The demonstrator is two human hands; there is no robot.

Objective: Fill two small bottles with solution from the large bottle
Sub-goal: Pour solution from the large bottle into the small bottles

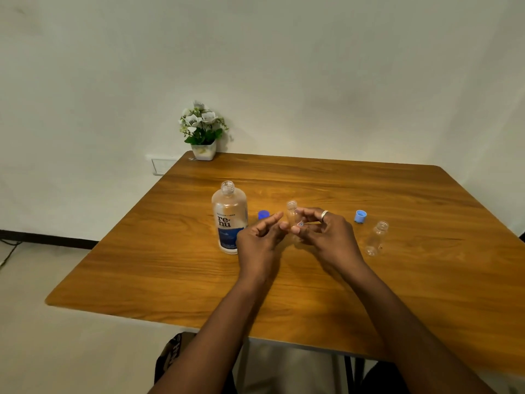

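So we've got a wooden table with rounded corners (397, 280) in front of us, and both our hands are up over the middle of it. Our right hand (329, 237), the one with a silver ring (324, 214) on a finger, has its fingertips closed around a small clear plastic bottle with no cap on (292, 213). The bottle is upright, open mouth up, and it looks empty as far as we can tell. Our left hand (260, 243) is right next to it with the fingers loosely curled and spread, tips just beside the bottle's left side. Honestly we can't tell if they're actually touching it or not; nothing is pinched in that hand.

The large frosted bottle with the blue-and-white "renu" label (229, 220) stands upright on the table just left of our left hand, cap off, neck open. A dark blue cap (263, 214) sits on the table between that bottle and our fingers. Over on the right there's a light blue cap (360, 216) tipped on its side, and near it a second small clear bottle (376, 241), also uncapped, standing apart from our right hand.

Back left corner has a little white pot of white flowers with green leaves (203, 129), against the wall.
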